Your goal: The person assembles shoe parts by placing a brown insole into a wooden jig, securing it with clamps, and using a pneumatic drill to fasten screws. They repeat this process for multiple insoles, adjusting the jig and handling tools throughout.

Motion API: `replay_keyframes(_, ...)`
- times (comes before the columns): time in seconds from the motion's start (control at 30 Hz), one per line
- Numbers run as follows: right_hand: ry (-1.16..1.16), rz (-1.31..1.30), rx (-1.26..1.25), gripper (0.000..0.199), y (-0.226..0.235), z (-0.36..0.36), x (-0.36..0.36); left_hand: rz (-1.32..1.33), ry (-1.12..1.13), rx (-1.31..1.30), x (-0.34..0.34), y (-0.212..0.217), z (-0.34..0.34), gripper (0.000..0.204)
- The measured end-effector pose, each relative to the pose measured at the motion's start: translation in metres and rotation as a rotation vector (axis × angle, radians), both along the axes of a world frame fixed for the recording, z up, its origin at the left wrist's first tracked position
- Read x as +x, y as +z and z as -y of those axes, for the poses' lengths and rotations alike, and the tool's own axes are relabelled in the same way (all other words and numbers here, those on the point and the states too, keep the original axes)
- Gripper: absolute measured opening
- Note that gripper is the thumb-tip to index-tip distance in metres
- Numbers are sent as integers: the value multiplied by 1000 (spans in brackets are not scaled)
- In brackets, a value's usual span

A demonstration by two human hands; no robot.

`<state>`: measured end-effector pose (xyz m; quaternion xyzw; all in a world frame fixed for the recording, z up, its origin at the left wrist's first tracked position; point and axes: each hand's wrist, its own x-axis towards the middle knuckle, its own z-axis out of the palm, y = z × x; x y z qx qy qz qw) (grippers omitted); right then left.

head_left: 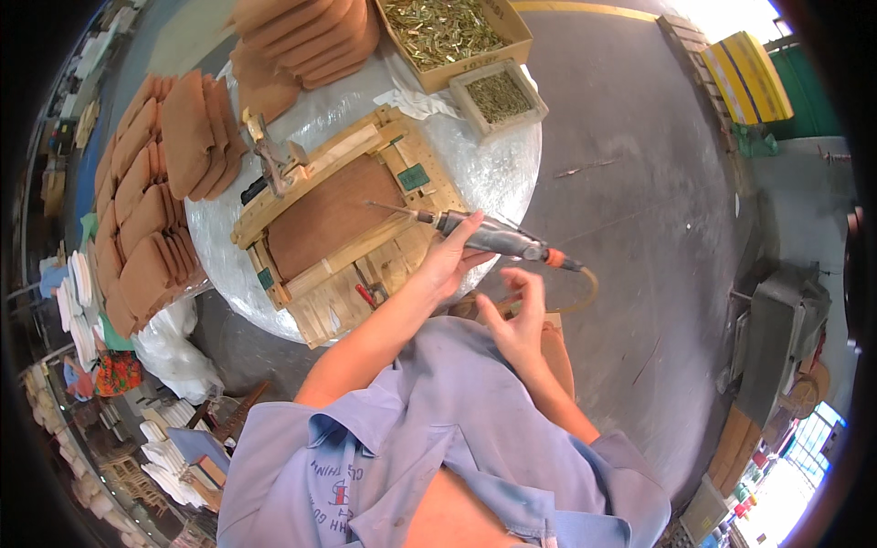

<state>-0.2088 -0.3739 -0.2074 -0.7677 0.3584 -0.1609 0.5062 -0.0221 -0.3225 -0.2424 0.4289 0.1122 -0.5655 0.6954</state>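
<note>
My left hand (pixel 446 263) is wrapped round a silver air screwdriver (pixel 501 239), whose long thin bit points left over the work. An orange fitting joins its back end to a yellowish hose (pixel 594 290). Just below the tool, my right hand (pixel 517 321) hangs with fingers apart and nothing visible in it. Beneath the bit lies a brown panel (pixel 333 217) inside a wooden jig (pixel 429 173) with green pads. A metal toggle clamp (pixel 268 163) is mounted on the jig's far left side. A red-handled tool (pixel 365 292) rests on the jig's near side.
The jig lies on a round table (pixel 507 173) wrapped in clear film. Stacked brown panels (pixel 187 137) crowd its left side, and another stack (pixel 311 41) stands behind. At the back right are a cardboard box (pixel 443 71) of brass-coloured pieces and a tray (pixel 530 114) of small fasteners.
</note>
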Motion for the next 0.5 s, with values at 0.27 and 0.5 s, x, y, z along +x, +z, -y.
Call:
replay_keyframes(0.27, -229, 952, 683, 113, 48, 15, 36, -60, -172, -277, -53, 112, 14, 56)
replay_keyframes(0.5, -509, 1059, 668, 72, 46, -34, 36, 660, -552, -100, -25, 90, -70, 44)
